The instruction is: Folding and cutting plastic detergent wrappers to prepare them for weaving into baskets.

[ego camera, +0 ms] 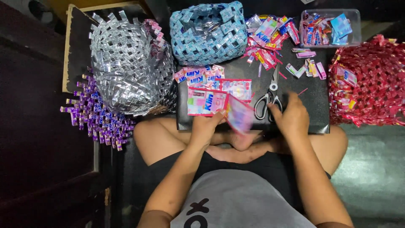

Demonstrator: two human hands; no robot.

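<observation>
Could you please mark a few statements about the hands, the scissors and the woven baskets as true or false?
1. The left hand holds a pink wrapper. True.
2. The scissors lie on the silver woven basket. False: they lie on the black board, just ahead of the right hand.
3. The blue woven basket sits at the far edge, between the silver woven basket and a clear plastic tub. True.
4. The red woven piece is on the person's left. False: it is on the right; a purple woven strip lies on the left.
5. The clear tub is empty. False: it holds coloured wrappers.
</observation>
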